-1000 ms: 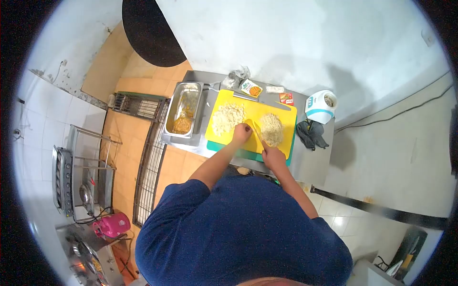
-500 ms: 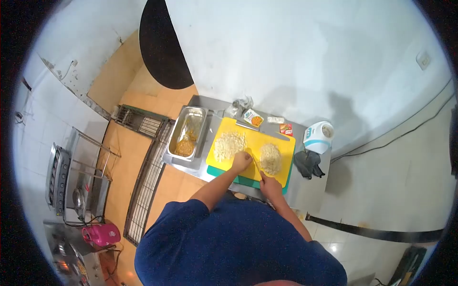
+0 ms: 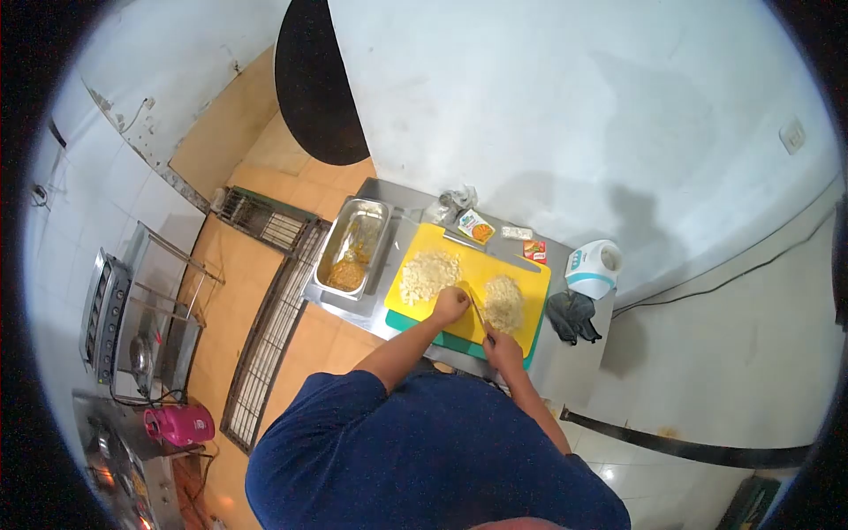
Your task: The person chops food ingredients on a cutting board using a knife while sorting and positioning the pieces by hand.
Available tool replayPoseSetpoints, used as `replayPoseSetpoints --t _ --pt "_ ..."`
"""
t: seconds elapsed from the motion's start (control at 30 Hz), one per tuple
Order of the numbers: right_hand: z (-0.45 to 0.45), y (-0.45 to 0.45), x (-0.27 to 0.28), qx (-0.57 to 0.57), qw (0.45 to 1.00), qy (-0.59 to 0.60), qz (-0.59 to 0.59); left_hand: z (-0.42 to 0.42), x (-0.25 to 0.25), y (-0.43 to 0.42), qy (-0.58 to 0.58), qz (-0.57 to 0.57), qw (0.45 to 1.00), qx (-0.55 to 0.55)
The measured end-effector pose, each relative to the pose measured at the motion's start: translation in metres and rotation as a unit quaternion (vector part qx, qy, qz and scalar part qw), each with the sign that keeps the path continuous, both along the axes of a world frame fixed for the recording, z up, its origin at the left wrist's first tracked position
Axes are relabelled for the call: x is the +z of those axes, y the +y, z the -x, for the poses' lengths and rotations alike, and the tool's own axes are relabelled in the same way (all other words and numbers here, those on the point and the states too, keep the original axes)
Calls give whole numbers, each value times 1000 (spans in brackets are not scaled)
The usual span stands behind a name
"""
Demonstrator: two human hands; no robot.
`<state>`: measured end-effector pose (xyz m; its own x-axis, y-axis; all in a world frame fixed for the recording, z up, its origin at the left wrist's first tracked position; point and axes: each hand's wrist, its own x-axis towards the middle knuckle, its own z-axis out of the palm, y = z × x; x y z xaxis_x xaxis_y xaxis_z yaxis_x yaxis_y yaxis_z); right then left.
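My right hand [image 3: 502, 347] is wrapped round the handle of a knife [image 3: 478, 308], whose thin blade points away from me over the yellow cutting board [image 3: 421, 241]. Just left of the blade, my left hand [image 3: 451, 305] is closed, fingers curled down by the board; what they hold, if anything, is too small to make out. Beyond that hand lies a loose pile of pale chopped pieces [image 3: 429, 276]. A second pile, of finer pale pieces [image 3: 503, 303], lies right of the knife. Under the yellow board, a green cutting board [image 3: 402, 321] sticks out on the near side.
Left on the metal table [image 3: 549, 360] stands a steel pan [image 3: 385, 215] with brown-orange contents. Along the back are a plastic bag [image 3: 455, 201], small packets [image 3: 476, 227] and another blade [image 3: 507, 259]. A white-blue appliance [image 3: 593, 268] and black bag [image 3: 572, 315] stand right.
The whole view has shifted slightly with my head. Both hands stay at nearly the same spot between the two piles, with the knife still in my right hand.
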<state>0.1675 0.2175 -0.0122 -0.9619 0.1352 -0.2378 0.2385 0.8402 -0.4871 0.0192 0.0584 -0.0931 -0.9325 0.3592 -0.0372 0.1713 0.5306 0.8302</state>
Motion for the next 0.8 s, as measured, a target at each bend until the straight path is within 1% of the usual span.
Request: replayPoseSetpoints --t 0.1,0.2,0.3,0.4,0.5,0.6,0.63,0.8 --pt "4 0 11 10 1000 -10 -27 0 -2 0 35 14 999 -1" --pt "2 0 17 16 999 -29 -33 -2 -1 0 -12 -35 999 15" --pt "-1 -1 12 10 999 -42 -13 0 1 -1 -14 -54 998 9" --pt "0 -2 4 -7 999 -37 11 -2 6 1 24 -10 1000 7" --pt "4 -2 5 -8 999 -33 4 -5 -1 1 2 -49 998 27" --pt "1 -5 16 -11 999 -42 -2 -6 -12 1 48 -54 997 30" --pt "-2 -5 19 -15 999 -47 -2 -7 -13 1 45 -55 997 34" --pt "-6 -2 -3 -14 1000 -7 4 -13 -5 3 30 -60 997 38"
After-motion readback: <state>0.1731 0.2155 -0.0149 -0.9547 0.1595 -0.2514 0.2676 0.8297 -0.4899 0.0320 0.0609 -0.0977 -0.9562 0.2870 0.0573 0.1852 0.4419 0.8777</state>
